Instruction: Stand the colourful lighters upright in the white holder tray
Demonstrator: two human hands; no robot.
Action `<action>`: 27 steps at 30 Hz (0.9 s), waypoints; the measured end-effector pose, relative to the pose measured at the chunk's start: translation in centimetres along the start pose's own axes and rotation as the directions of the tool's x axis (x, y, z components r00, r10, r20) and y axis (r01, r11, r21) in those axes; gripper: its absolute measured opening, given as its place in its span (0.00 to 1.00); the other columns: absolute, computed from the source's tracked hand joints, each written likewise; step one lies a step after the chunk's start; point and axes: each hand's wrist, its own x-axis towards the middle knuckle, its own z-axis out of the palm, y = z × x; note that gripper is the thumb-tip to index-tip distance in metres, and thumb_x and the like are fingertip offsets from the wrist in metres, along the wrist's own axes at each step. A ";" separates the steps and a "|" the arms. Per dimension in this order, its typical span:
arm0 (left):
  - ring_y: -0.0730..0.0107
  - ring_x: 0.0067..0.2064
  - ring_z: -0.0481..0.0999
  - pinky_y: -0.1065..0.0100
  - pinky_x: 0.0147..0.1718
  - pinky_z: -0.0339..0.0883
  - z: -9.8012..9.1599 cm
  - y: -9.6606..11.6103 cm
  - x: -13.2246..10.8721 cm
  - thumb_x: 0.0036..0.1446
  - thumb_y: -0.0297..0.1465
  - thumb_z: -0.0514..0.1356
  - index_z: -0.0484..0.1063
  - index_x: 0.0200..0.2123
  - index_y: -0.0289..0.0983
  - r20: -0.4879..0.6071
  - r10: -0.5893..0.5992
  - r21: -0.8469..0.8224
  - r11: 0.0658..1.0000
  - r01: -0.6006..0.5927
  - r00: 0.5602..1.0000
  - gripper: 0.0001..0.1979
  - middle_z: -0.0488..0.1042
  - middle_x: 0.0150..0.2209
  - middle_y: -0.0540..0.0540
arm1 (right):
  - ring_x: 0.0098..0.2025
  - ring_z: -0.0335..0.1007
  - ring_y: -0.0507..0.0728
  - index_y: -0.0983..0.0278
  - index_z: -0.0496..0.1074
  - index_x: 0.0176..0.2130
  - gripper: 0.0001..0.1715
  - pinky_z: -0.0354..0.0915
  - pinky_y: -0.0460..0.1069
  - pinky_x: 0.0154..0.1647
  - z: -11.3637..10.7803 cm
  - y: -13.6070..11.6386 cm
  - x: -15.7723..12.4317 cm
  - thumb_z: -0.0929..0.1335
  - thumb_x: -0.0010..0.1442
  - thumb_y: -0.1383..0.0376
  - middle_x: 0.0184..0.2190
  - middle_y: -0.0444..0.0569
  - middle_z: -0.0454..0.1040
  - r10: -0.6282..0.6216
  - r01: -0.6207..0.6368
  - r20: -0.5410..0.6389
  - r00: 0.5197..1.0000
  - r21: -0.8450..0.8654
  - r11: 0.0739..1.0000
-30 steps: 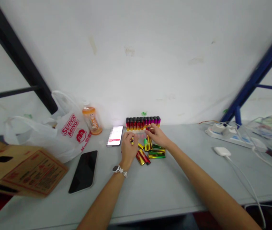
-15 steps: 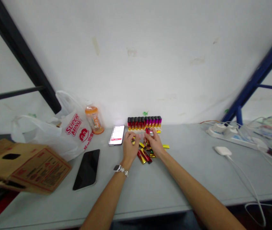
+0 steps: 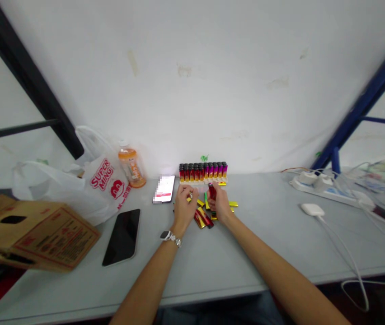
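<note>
Red and purple cylinders with black tops [image 3: 203, 172] stand in rows in a pale holder against the wall. My right hand [image 3: 220, 203] is closed round a dark red cylinder [image 3: 212, 191], held upright just in front of the rows. To its left, my left hand [image 3: 185, 205] has its fingers curled together over some small yellow pieces; what they grip, if anything, is hidden. Between and below the hands lie red and gold wrappers [image 3: 203, 218]. Yellow strips [image 3: 233, 204] lie beside my right hand.
A lit phone [image 3: 164, 189], an orange bottle [image 3: 132, 168], a white plastic bag [image 3: 92, 189], a cardboard box [image 3: 53, 234] and a dark tablet [image 3: 122, 237] are on the left. A power strip [image 3: 331, 193] and white charger [image 3: 312, 209] with cables sit on the right.
My right hand has turned, and the red cylinder in it now shows more clearly and upright. A green piece has come into view beside it. My left hand has barely moved.
</note>
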 end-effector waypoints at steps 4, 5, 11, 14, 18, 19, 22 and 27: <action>0.69 0.36 0.69 0.68 0.37 0.66 0.1 0.0 0.0 0.63 0.33 0.54 0.70 0.27 0.37 0.005 0.007 -0.001 1.000 -0.007 1.000 0.12 0.67 0.35 0.47 | 0.13 0.40 0.48 0.60 0.57 0.17 0.28 0.39 0.46 0.15 0.3 -0.4 -0.3 0.59 0.60 0.46 0.11 0.37 0.47 -0.039 0.034 -0.081 0.996 -0.068 0.997; 0.69 0.37 0.70 0.68 0.37 0.66 0.1 0.0 -0.1 0.63 0.33 0.54 0.70 0.27 0.37 0.006 0.010 -0.001 1.000 -0.010 1.000 0.12 0.67 0.35 0.46 | 0.13 0.41 0.48 0.60 0.57 0.17 0.28 0.40 0.46 0.15 0.3 -0.4 -0.3 0.58 0.60 0.48 0.11 0.38 0.48 -0.049 0.041 -0.096 0.994 -0.081 0.996; 0.69 0.37 0.70 0.68 0.38 0.66 0.1 -0.1 -0.1 0.63 0.33 0.54 0.70 0.27 0.37 0.022 0.012 -0.006 1.000 -0.012 1.000 0.13 0.67 0.35 0.47 | 0.14 0.43 0.49 0.61 0.59 0.17 0.25 0.42 0.46 0.16 0.4 -0.6 -0.4 0.58 0.59 0.53 0.11 0.39 0.51 -0.080 0.068 -0.140 0.987 -0.087 0.994; 0.70 0.37 0.70 0.68 0.37 0.65 0.2 -0.1 -0.1 0.63 0.34 0.54 0.70 0.27 0.37 0.028 0.013 -0.009 1.000 -0.012 1.000 0.13 0.67 0.35 0.47 | 0.14 0.43 0.48 0.61 0.59 0.17 0.26 0.42 0.46 0.16 0.4 -0.4 -0.3 0.58 0.60 0.51 0.11 0.39 0.50 -0.081 0.068 -0.130 0.988 -0.096 0.993; 0.69 0.37 0.70 0.68 0.37 0.65 0.1 -0.1 -0.1 0.63 0.34 0.54 0.70 0.27 0.37 0.028 0.009 0.000 1.000 -0.009 1.000 0.13 0.67 0.35 0.47 | 0.14 0.41 0.48 0.61 0.60 0.17 0.31 0.40 0.46 0.16 0.1 -0.1 -0.5 0.59 0.60 0.44 0.11 0.39 0.49 -0.101 0.098 -0.039 0.994 -0.061 0.993; 0.69 0.37 0.70 0.68 0.37 0.65 0.1 0.0 -0.1 0.63 0.33 0.54 0.70 0.27 0.37 0.030 0.009 0.001 1.000 -0.009 1.000 0.13 0.67 0.35 0.47 | 0.14 0.41 0.48 0.61 0.60 0.17 0.33 0.39 0.46 0.16 0.0 -0.1 -0.6 0.58 0.59 0.41 0.11 0.39 0.49 -0.112 0.112 -0.004 0.994 -0.036 0.993; 0.69 0.36 0.70 0.68 0.37 0.65 0.1 0.0 -0.2 0.63 0.33 0.54 0.70 0.27 0.37 0.036 0.012 -0.005 1.000 -0.012 0.999 0.13 0.67 0.35 0.47 | 0.14 0.40 0.47 0.62 0.60 0.17 0.36 0.38 0.46 0.16 -0.1 -0.1 -0.8 0.58 0.59 0.37 0.11 0.38 0.49 -0.147 0.147 0.049 0.988 0.016 0.989; 0.69 0.37 0.70 0.67 0.38 0.65 0.3 -0.3 -0.2 0.63 0.34 0.54 0.70 0.28 0.37 0.041 0.015 -0.013 1.000 -0.014 0.999 0.13 0.67 0.35 0.47 | 0.14 0.42 0.47 0.62 0.60 0.16 0.34 0.40 0.46 0.16 0.2 0.0 -0.7 0.60 0.58 0.40 0.10 0.38 0.50 -0.167 0.164 -0.041 0.985 -0.055 0.985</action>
